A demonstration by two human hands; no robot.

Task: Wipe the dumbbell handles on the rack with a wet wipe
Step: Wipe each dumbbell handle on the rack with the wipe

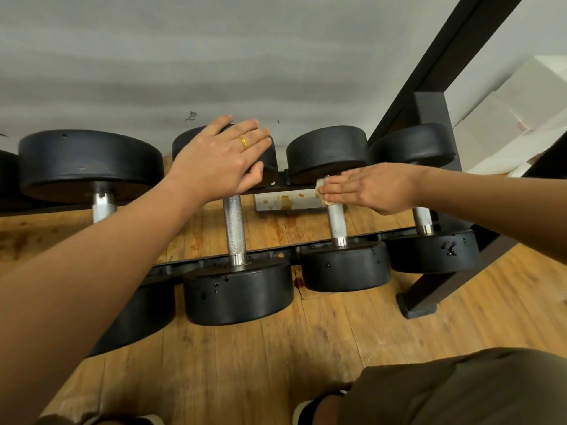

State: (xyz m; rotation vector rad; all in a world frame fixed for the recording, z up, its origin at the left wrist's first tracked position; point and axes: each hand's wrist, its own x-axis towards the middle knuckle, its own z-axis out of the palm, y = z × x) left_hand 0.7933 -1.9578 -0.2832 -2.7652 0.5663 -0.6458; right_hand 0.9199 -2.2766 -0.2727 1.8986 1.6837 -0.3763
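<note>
Left grip (pixel 221 157) flat, open on dumbbell head (pixel 271 164), likely steadying it; right grip (pixel 371 187), fingers straight, presses wet wipe (pixel 321 183) onto neighbouring handle (pixel 336 222) to scrub

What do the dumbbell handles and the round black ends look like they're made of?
Dumbbell handles: bare metal, probably steel, silvery with a knurled crosshatch grip. Round black ends: matte, slightly pitted and scuffed, likely rubber coating, though painted iron can't be excluded.
</note>
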